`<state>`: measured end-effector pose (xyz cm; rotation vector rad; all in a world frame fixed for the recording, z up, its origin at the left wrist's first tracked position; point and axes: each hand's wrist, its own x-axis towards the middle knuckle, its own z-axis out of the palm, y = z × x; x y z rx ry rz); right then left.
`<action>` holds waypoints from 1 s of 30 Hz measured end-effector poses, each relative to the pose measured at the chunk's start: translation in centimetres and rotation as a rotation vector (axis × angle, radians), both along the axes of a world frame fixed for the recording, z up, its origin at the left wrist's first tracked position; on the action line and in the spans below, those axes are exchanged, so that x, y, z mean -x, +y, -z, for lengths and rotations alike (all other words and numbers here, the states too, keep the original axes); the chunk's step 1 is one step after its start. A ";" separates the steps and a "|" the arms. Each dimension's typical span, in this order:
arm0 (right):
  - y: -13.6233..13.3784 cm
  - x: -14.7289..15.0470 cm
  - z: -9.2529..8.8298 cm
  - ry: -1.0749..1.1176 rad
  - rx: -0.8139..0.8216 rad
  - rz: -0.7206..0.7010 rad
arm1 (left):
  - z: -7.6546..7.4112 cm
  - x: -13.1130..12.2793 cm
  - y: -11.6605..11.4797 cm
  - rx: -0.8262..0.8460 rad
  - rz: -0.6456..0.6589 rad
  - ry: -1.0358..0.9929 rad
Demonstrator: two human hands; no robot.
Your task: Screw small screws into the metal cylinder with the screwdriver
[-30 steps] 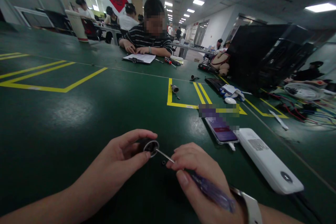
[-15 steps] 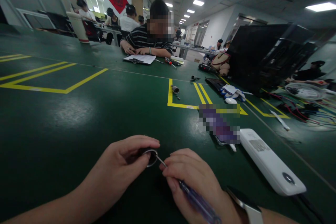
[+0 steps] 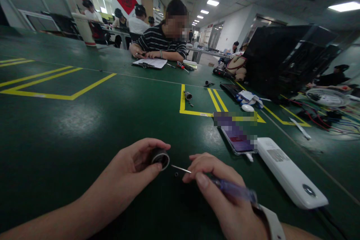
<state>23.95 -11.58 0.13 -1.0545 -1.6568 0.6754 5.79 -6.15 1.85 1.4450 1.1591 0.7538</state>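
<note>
My left hand (image 3: 132,167) is closed round a small dark cylinder with a metal rim (image 3: 160,156), held just above the green table (image 3: 84,127), its open end facing right. My right hand (image 3: 216,185) grips a small screwdriver with a translucent purple handle (image 3: 233,190). Its thin metal shaft (image 3: 181,169) points left, with the tip a short gap away from the cylinder's rim. A tiny dark screw or ring (image 3: 176,174) lies on the table below the shaft. A pale watch strap (image 3: 271,223) is on my right wrist.
A phone (image 3: 237,140) and a white power bank (image 3: 291,174) lie to the right. Farther off are another small metal cylinder (image 3: 187,95), yellow floor-tape lines, a black case (image 3: 281,58) and a tangle of wires. A person in a striped shirt (image 3: 163,41) sits across the table with papers.
The screwdriver tip was in the cylinder's open end; it has now drawn back to the right and is clear of it. My left hand lifted the cylinder slightly.
</note>
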 end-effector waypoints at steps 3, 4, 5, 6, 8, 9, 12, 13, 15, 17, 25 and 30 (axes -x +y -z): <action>0.6 -0.5 1.0 0.250 0.293 0.024 | -0.4 -0.1 0.2 0.068 -0.027 -0.035; 0.9 -0.6 1.3 0.302 0.362 0.027 | -0.5 -0.1 0.3 0.086 -0.031 -0.036; 1.1 -0.6 1.4 0.331 0.405 0.025 | -0.5 0.0 0.3 0.105 -0.029 -0.034; 1.2 -0.6 1.4 0.337 0.435 0.024 | -0.5 0.0 0.3 0.122 -0.021 -0.030; 1.3 -0.5 1.1 0.289 0.454 0.026 | -0.5 0.2 0.3 0.150 -0.003 -0.016; 1.3 -0.4 0.9 0.252 0.456 0.032 | -0.4 0.2 0.2 0.155 0.006 -0.013; 1.1 -0.2 0.3 0.168 0.453 0.055 | -0.5 0.2 0.2 0.151 0.005 -0.020; 1.0 -0.2 0.1 0.158 0.449 0.062 | -0.6 0.2 0.1 0.152 -0.002 -0.027; 1.0 -0.2 0.1 0.149 0.441 0.071 | -0.7 0.1 0.1 0.152 -0.020 -0.045; 1.0 -0.2 0.1 0.126 0.441 0.090 | -0.6 0.1 0.2 0.148 -0.035 -0.055; 0.6 0.2 0.2 -0.019 0.349 0.149 | -0.2 0.3 0.3 0.169 -0.020 -0.038; -0.1 -0.1 0.1 0.045 0.106 0.068 | -0.4 0.1 0.0 0.179 -0.032 -0.043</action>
